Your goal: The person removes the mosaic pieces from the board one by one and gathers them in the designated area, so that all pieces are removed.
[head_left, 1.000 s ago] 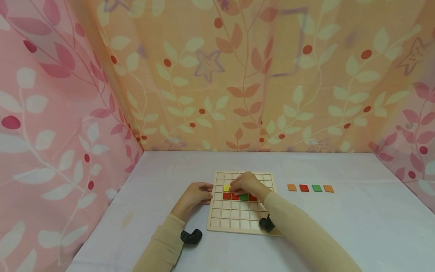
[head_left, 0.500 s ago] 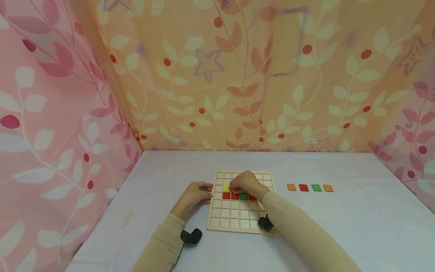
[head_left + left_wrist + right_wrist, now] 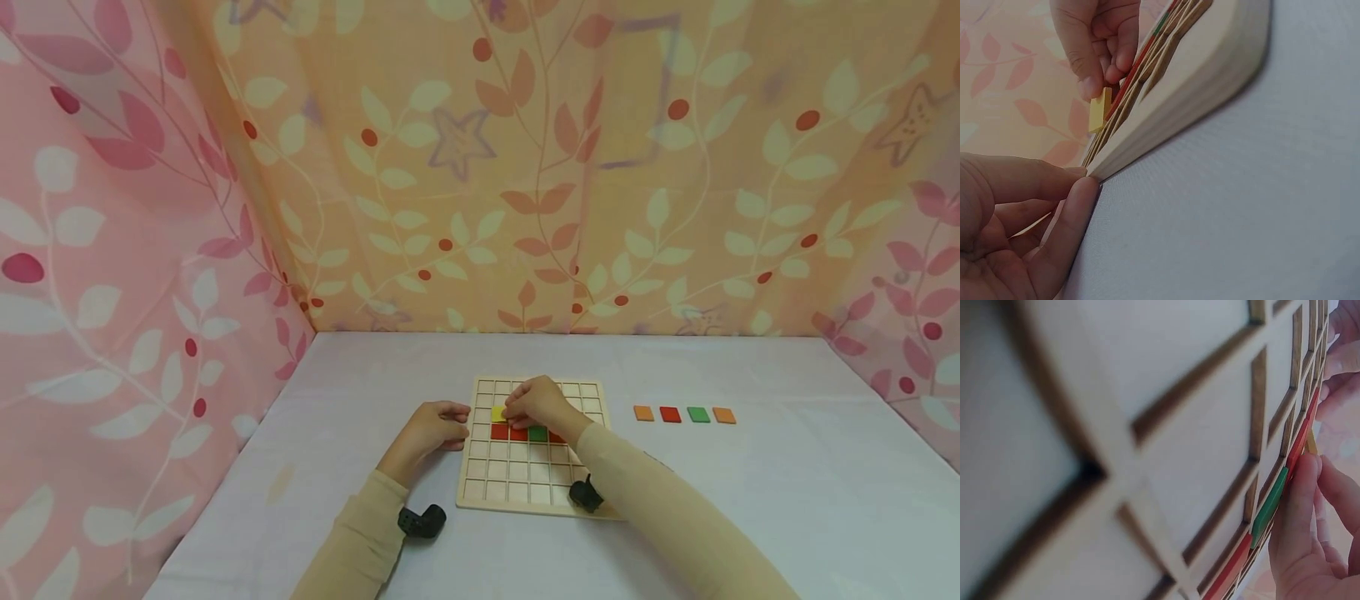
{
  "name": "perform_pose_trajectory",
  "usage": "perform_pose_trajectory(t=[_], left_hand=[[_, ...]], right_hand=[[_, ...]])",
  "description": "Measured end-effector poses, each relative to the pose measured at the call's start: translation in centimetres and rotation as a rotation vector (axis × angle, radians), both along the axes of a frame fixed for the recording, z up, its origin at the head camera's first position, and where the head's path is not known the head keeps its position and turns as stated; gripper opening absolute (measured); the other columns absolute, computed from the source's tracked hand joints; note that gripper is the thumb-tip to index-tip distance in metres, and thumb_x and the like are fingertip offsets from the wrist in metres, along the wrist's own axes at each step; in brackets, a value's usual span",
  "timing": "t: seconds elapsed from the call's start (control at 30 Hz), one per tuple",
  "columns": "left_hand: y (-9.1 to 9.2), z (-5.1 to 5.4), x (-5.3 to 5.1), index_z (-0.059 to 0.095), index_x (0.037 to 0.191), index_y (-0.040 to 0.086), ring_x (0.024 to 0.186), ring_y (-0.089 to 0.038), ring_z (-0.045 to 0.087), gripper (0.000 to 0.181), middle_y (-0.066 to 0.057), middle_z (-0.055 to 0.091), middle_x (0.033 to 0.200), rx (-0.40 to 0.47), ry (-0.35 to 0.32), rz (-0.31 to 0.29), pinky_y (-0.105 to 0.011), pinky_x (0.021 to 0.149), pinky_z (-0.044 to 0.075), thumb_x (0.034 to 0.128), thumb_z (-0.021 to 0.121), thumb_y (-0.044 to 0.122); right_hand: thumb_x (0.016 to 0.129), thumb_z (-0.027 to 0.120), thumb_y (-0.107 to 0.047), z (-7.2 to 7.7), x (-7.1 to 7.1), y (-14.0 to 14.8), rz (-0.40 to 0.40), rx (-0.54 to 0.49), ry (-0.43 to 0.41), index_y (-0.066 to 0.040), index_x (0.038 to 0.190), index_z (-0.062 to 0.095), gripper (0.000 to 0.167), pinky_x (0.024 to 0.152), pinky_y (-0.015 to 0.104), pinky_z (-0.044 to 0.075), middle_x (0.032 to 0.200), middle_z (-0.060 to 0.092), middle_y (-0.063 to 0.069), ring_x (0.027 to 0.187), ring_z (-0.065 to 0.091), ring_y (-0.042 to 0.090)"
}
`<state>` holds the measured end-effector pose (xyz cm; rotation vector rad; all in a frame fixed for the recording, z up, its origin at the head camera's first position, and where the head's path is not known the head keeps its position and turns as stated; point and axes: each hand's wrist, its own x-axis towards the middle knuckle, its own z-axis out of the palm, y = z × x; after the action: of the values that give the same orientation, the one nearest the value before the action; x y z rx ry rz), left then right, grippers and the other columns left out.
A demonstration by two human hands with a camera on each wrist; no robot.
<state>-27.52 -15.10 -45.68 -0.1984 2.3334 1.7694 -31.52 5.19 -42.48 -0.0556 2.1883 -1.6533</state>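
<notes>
A wooden grid board (image 3: 497, 487) lies on the table, with a row of red (image 3: 500, 432) and green (image 3: 537, 433) tiles in its cells. My right hand (image 3: 542, 403) reaches over the board and pinches a yellow tile (image 3: 498, 413) just behind the row's left end. In the left wrist view that yellow tile (image 3: 1100, 111) stands tilted up from the grid under the thumb. With thumb and fingers my left hand (image 3: 432, 430) grips the board's left edge; the left wrist view shows these fingertips (image 3: 1082, 184) on the corner. The right forearm hides part of the board.
Right of the board several loose tiles lie in a row: orange (image 3: 643, 413), red (image 3: 671, 414), green (image 3: 698, 414) and orange (image 3: 724, 415). Black wrist devices (image 3: 423, 522) are on both arms. Patterned cloth (image 3: 465, 167) hangs behind the table and at its sides.
My right hand has shifted slightly left, and more of the yellow tile's position shows beside its fingertips. The left hand keeps its place at the board's edge.
</notes>
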Motion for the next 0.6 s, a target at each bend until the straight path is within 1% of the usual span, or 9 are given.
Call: perform_pose_trajectory(t=[0.1, 0.27, 0.37, 0.43, 0.57, 0.6], left_hand=[[0.0, 0.0, 0.0, 0.066, 0.122, -0.004, 0.076, -0.013, 0.064, 0.042, -0.012, 0.065, 0.103, 0.008, 0.005, 0.006, -0.026, 0.064, 0.061, 0.0804, 0.069, -0.010], [0.1, 0.0, 0.1, 0.066, 0.121, -0.004, 0.075, -0.013, 0.064, 0.041, -0.013, 0.065, 0.103, 0.021, 0.015, 0.004, -0.028, 0.064, 0.062, 0.0805, 0.069, -0.011], [0.1, 0.1, 0.1, 0.066, 0.122, -0.004, 0.075, -0.014, 0.064, 0.042, -0.013, 0.065, 0.104, 0.023, 0.012, 0.001, -0.028, 0.064, 0.062, 0.0811, 0.069, -0.010], [0.1, 0.1, 0.1, 0.066, 0.123, -0.004, 0.076, -0.014, 0.064, 0.042, -0.013, 0.065, 0.104, 0.009, 0.008, 0.001, -0.028, 0.065, 0.062, 0.0813, 0.069, -0.010], [0.1, 0.2, 0.1, 0.066, 0.123, -0.003, 0.077, -0.013, 0.064, 0.042, -0.013, 0.065, 0.105, -0.005, -0.002, 0.007, -0.027, 0.066, 0.062, 0.0816, 0.069, -0.009], [0.1, 0.2, 0.1, 0.066, 0.123, -0.003, 0.077, -0.013, 0.064, 0.042, -0.013, 0.065, 0.105, -0.010, -0.003, 0.007, -0.027, 0.066, 0.062, 0.0817, 0.069, -0.009]], right_hand=[[0.085, 0.071, 0.005, 0.0, 0.0, 0.0, -0.004, -0.002, -0.004, 0.010, 0.098, 0.068, 0.014, 0.059, 0.025, 0.061, 0.080, 0.075, 0.012, 0.057, 0.066, 0.011], [0.085, 0.071, 0.005, 0.1, 0.0, 0.5, -0.047, -0.017, -0.010, 0.010, 0.100, 0.068, 0.015, 0.061, 0.026, 0.062, 0.080, 0.072, 0.011, 0.059, 0.067, 0.012], [0.087, 0.070, 0.003, 0.3, 0.0, 1.3, -0.067, -0.024, -0.027, 0.010, 0.102, 0.068, 0.017, 0.061, 0.026, 0.062, 0.080, 0.071, 0.011, 0.060, 0.067, 0.013], [0.088, 0.071, 0.000, 0.6, 0.0, 1.9, -0.077, -0.024, -0.046, 0.009, 0.104, 0.067, 0.019, 0.061, 0.026, 0.062, 0.080, 0.070, 0.010, 0.059, 0.066, 0.013], [0.089, 0.070, -0.003, 1.3, -0.1, 3.4, -0.103, -0.057, -0.097, 0.007, 0.110, 0.067, 0.023, 0.064, 0.027, 0.062, 0.078, 0.070, 0.007, 0.058, 0.064, 0.012], [0.090, 0.070, -0.004, 1.4, -0.1, 3.8, -0.106, -0.057, -0.099, 0.007, 0.111, 0.066, 0.024, 0.064, 0.027, 0.062, 0.078, 0.070, 0.007, 0.058, 0.063, 0.011]])
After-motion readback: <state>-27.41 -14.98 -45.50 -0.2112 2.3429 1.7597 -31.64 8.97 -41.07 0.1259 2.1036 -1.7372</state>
